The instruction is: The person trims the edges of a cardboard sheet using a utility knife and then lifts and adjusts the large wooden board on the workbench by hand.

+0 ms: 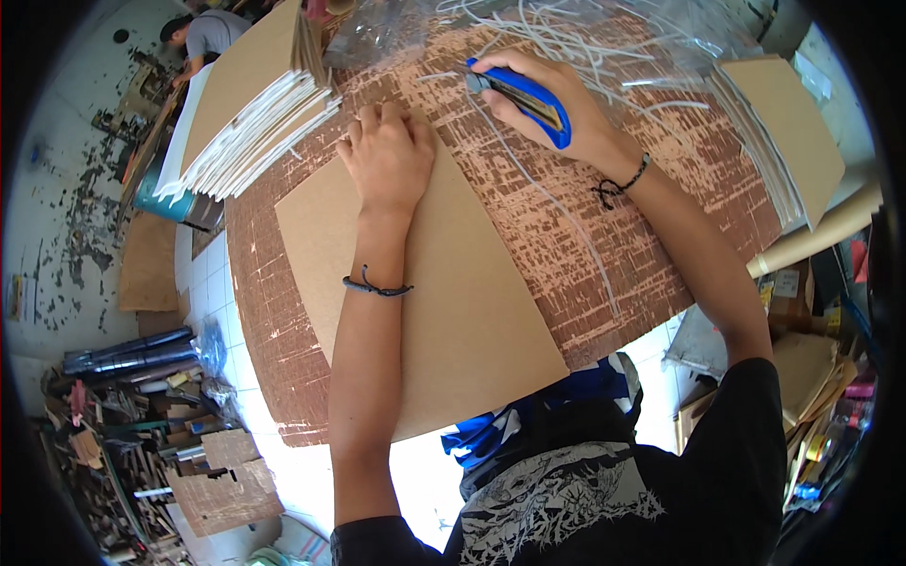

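Note:
A tan sheet of cardboard [462, 302] lies flat on the scored brown table, its near edge reaching past the table's front. My left hand [389, 158] presses down on the sheet's far end, fingers apart and a little bent, with nothing held. To the right, my right hand [587, 121] is closed round a blue utility knife [542, 102], whose grey front end points to the far left. The knife is apart from the sheet. A long thin white strip [557, 203] curves along the table right of the sheet, below the knife.
Stacked cardboard with white edges [250, 123] stands at the far left; another stack [788, 132] is at the right. Loose white strips [566, 42] and clear plastic [377, 33] cover the table's back. A cardboard tube [821, 226] lies right. Another person [212, 38] bends over at far left.

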{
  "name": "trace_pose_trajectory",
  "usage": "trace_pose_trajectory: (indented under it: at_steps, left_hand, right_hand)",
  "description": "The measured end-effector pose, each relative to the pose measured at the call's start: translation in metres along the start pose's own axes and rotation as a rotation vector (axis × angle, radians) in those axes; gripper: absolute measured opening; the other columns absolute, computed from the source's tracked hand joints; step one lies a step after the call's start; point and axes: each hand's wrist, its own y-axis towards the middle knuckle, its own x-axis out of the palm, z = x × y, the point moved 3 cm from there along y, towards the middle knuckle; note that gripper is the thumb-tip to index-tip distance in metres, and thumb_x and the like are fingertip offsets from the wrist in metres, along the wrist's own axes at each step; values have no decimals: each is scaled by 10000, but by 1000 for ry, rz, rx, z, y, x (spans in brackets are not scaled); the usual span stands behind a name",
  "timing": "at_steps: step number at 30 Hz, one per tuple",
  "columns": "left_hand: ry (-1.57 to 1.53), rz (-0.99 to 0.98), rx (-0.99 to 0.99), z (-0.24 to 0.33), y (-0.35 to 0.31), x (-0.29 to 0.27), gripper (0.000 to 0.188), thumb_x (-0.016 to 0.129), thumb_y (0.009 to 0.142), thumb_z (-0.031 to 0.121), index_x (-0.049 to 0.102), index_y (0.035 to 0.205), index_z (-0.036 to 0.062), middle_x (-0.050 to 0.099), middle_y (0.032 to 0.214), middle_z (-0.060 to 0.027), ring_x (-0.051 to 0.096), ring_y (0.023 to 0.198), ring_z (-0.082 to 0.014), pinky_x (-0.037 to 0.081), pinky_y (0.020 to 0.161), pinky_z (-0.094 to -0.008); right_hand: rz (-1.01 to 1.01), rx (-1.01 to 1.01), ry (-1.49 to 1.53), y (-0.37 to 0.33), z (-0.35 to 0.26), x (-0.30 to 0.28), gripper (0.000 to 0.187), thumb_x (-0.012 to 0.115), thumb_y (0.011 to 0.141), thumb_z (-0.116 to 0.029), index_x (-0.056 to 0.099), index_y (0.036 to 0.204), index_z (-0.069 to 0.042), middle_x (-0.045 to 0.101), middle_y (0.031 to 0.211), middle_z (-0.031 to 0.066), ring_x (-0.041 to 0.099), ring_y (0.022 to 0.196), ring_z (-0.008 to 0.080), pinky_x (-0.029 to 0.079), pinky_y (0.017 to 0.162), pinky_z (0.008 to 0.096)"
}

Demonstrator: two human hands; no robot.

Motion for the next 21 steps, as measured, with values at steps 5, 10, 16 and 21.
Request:
trace_pose_trajectory:
  at_steps: [5, 10, 16, 21]
  left_hand:
    - [-36, -43, 35, 7, -1, 2, 290, 558, 902, 274, 657, 1035, 35, 605, 1110, -180, 558, 1073, -372, 358, 961, -537]
    - [-23, -53, 21, 3, -2, -1, 277, 574, 895, 256, 659, 1045, 39, 590, 1107, -205, 545, 1073, -386, 348, 963, -539]
    - [-291, -89, 242, 25, -7, -15, 275, 620, 862, 167, 690, 1118, 95, 575, 1103, -186, 529, 1101, -322, 331, 973, -489]
    - [-353, -168, 455, 48, -11, -21, 280, 643, 901, 180, 720, 1166, 232, 582, 1142, -68, 515, 1107, -257, 310, 992, -420]
  right_hand:
    - [49, -102, -115, -4, 8, -9, 294, 686, 916, -212, 620, 1175, -87, 694, 1012, 106, 698, 861, 236, 542, 734, 330]
    - [48, -55, -187, -5, 11, -13, 322, 692, 915, -234, 611, 1190, -86, 694, 1000, 108, 699, 857, 223, 544, 736, 326]
    - [-8, 104, 177, -10, 23, -22, 393, 685, 903, -351, 588, 1209, -124, 703, 1040, 95, 689, 955, 237, 536, 830, 330]
    - [76, 166, 174, -9, 31, -25, 374, 683, 908, -357, 635, 1134, -64, 715, 987, 117, 694, 930, 211, 534, 820, 322]
